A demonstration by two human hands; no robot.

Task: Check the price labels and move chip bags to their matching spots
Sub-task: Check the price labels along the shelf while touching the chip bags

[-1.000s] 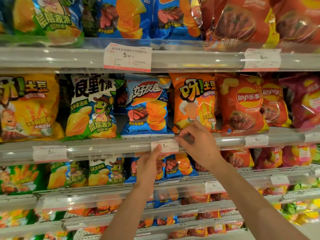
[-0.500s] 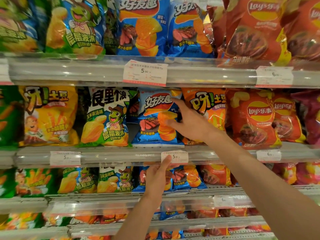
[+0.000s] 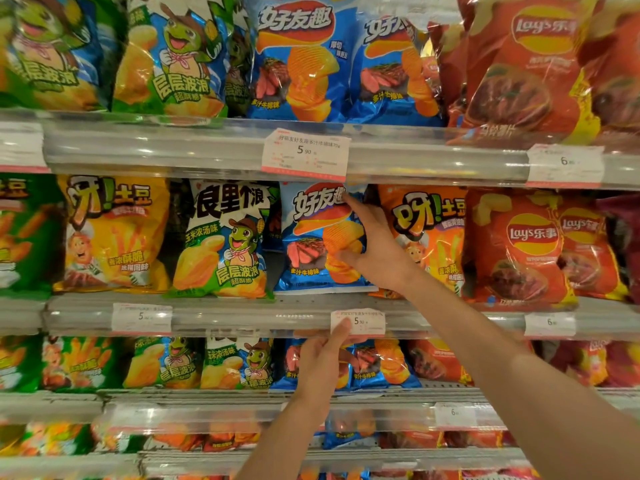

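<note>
Right hand: my right hand (image 3: 375, 247) grips the right edge of the blue bag (image 3: 320, 237), thumb across its front over the printed chip, fingers reaching up along and behind the edge.
Blue bag: it stands upright on the middle shelf (image 3: 242, 315), between a green bag (image 3: 225, 240) on its left and an orange bag (image 3: 429, 237) on its right.
Left hand: my left hand (image 3: 322, 362) reaches up from below; its forefinger is straight and touches the lower left corner of the 5.90 label (image 3: 358, 322), holding nothing.
Label: clipped to the shelf rail, just below the blue bag.
Upper shelf: 2 more blue bags (image 3: 301, 60) stand above a larger 5.90 tag (image 3: 306, 154).
Far right: red bags (image 3: 519, 244) sit above a tag (image 3: 550, 323) beginning with 6.
</note>
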